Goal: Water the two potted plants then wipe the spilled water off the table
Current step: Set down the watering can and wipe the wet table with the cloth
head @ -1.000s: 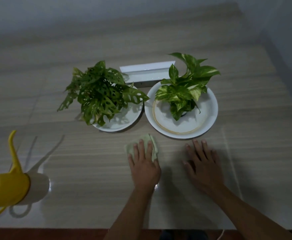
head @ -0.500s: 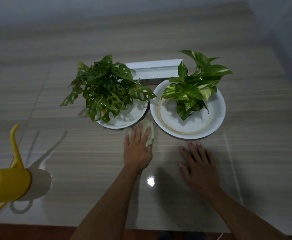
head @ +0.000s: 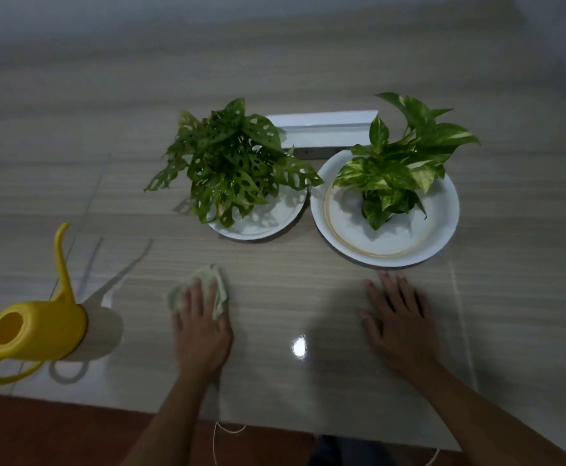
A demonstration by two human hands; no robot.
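Note:
Two potted plants stand on white plates at the middle of the table (head: 308,297). The left plant (head: 231,166) has dark holed leaves on the left plate (head: 275,220). The right plant (head: 399,163) has yellow-green variegated leaves on the larger right plate (head: 436,230). My left hand (head: 201,324) presses flat on a pale green cloth (head: 219,290), in front of and slightly left of the left plate. My right hand (head: 399,321) rests flat on the table with fingers spread, just in front of the right plate, holding nothing.
A yellow watering can (head: 36,327) with a long thin spout stands at the table's left front. A white box (head: 325,129) lies behind the plates. The table's front edge runs just below my forearms, with reddish-brown floor beyond.
My left hand has pulled the cloth back from the gap between the two plates, toward me and to the left. My right hand has stayed flat in place.

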